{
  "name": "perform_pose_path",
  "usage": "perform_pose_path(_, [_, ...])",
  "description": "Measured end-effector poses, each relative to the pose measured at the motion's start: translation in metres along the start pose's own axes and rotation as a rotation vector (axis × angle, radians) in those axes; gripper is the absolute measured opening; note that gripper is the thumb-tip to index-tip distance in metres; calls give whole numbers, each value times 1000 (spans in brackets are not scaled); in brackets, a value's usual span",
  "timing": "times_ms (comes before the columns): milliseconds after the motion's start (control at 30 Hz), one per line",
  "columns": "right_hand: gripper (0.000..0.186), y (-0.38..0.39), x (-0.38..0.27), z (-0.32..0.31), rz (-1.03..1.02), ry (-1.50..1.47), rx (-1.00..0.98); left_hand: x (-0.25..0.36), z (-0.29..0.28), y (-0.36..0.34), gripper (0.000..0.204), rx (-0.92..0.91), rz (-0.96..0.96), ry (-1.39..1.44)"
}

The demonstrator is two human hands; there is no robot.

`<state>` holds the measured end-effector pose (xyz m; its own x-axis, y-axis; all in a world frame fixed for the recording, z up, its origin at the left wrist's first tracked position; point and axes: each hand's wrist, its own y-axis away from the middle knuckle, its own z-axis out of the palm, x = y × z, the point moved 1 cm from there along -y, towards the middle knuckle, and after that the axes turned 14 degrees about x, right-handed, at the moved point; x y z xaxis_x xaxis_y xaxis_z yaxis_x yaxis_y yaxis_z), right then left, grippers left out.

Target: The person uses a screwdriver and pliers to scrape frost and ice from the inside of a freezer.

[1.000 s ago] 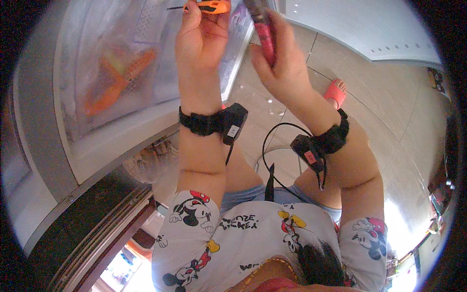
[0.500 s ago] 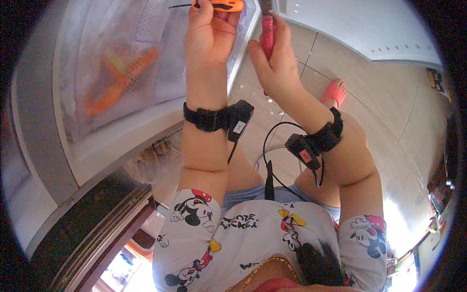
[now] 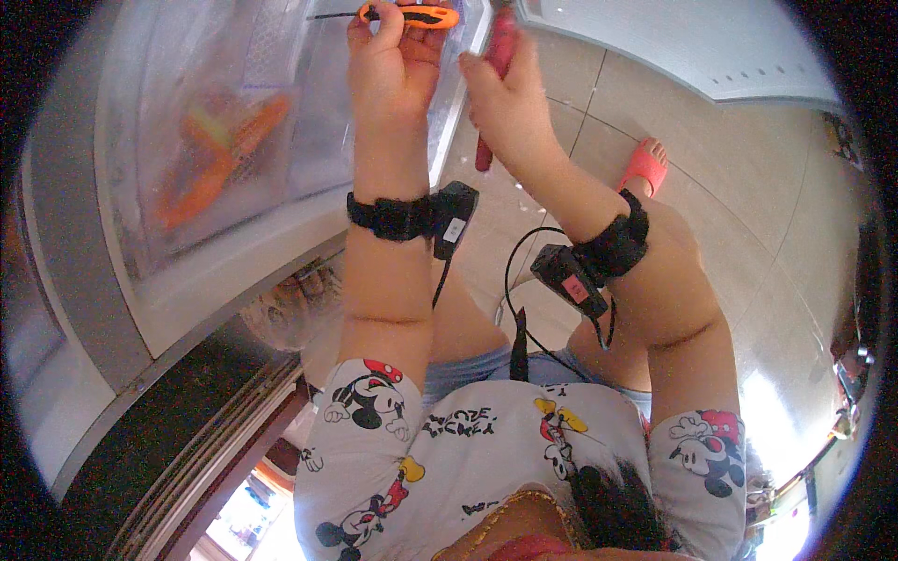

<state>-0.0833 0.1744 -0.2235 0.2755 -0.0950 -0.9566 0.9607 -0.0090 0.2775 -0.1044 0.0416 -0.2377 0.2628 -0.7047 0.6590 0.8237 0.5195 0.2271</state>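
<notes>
At the top of the head view, my left hand (image 3: 395,73) is closed around the orange and black handle of a screwdriver (image 3: 436,17). Its thin dark shaft points left toward the translucent, frosty-looking front of a cabinet compartment (image 3: 327,140). My right hand (image 3: 513,105) grips a red-handled tool (image 3: 484,154) just to the right. That handle sticks out below the fist, while the tool's upper end is blurred and cut off, so its kind is unclear. Blurry orange and yellow items (image 3: 220,154) show through the compartment's front.
A white door panel (image 3: 673,47) stands at the upper right. Beige floor tiles (image 3: 739,178) lie below, with my foot in a pink slipper (image 3: 645,166). Black straps with small boxes (image 3: 571,280) sit on both forearms, and a cable (image 3: 508,280) loops between them.
My right hand has shifted left and slightly up, and the red handle now projects below the fist. My left hand and the screwdriver have moved slightly left and down.
</notes>
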Motion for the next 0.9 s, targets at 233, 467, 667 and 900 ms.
perform_pose_path(233, [49,5,11,8,54,47,-46,1,0,-2,5,-30,46,-50])
perform_pose_path(467, [43,2,13,6,8,90,-149,1,-1,-5,5,16,73,-101])
perform_pose_path(667, [31,5,9,3,67,-98,-173,0,-3,4,4,120,85,-170])
perform_pose_path(900, [26,-11,-3,-24,45,-39,-126,-18,5,53,24,55,14,-188])
